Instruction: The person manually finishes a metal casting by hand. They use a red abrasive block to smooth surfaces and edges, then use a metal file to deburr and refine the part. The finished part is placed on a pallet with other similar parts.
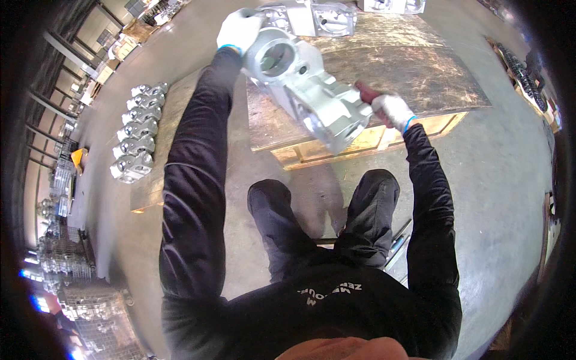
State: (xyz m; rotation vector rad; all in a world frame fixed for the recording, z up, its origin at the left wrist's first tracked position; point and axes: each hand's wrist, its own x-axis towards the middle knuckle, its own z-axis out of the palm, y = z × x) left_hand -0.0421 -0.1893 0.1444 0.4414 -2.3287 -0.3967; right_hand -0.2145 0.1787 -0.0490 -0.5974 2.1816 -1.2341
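A large silver metal casting (318,99) is held tilted above the near edge of a wooden table (414,72). It has a big round bore at its upper left end, and its lower end is slightly blurred. My left hand (240,30), in a white glove with a blue cuff edge, is closed on the casting beside the bore; its fingertips are hidden. My right hand (393,111), gloved in white with dark red on the fingers, is closed round the casting's right end. Behind the bore, a similar casting (333,21) rests on the table.
Another casting (393,5) sits at the table's far side. On the left, a row of several castings (139,132) lies on a low wooden board (157,180). Long thin tools (397,247) lie on the floor by my right leg. Wire cages (90,312) stand at the lower left.
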